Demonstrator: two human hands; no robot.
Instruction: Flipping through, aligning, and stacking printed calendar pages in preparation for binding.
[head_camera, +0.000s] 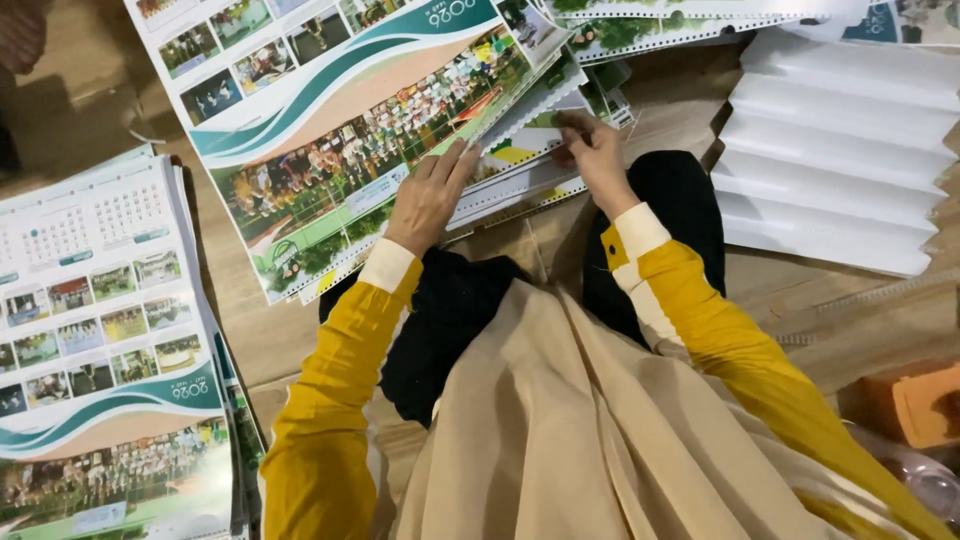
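A stack of printed calendar sheets (330, 120) with group photos and teal wave bands lies on the floor in front of me. My left hand (432, 195) rests flat on the stack's near edge, fingers spread. My right hand (592, 148) pinches the punched edge of a lower sheet (540, 125) and lifts it slightly. Both arms wear yellow sleeves with cream cuffs.
A second pile of calendar sheets (100, 340) sits at the left. White fanned sheets (835, 150) lie at the right, more printed sheets (680, 25) at the top. An orange object (915, 400) is at the lower right. My beige garment and dark trousers fill the middle.
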